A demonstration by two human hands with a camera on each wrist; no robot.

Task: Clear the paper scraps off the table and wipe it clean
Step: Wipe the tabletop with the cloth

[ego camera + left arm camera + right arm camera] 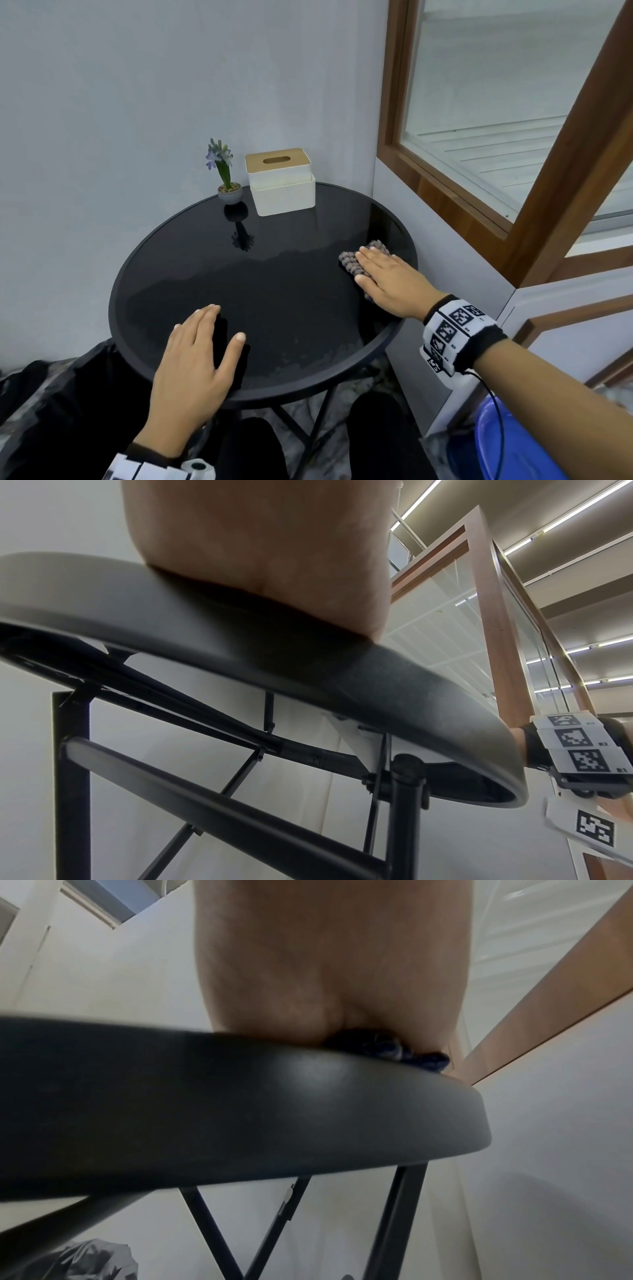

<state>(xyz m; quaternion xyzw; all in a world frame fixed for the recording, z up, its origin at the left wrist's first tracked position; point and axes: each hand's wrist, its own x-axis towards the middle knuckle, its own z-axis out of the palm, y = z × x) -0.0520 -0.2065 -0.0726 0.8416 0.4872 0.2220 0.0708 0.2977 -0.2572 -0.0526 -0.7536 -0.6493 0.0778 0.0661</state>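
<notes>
Cloth [356,262], soft and nubby, lies near the table's [144,260] right edge under the flat, straight-fingered right hand [387,277]; likely light and limp, best pressed from above. Left hand [195,363] rests flat, thumb spread.

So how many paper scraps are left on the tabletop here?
0. The table carries only the flower pot, tissue box, cloth and both hands; a scrap under the cloth or hands would be hidden.
</notes>
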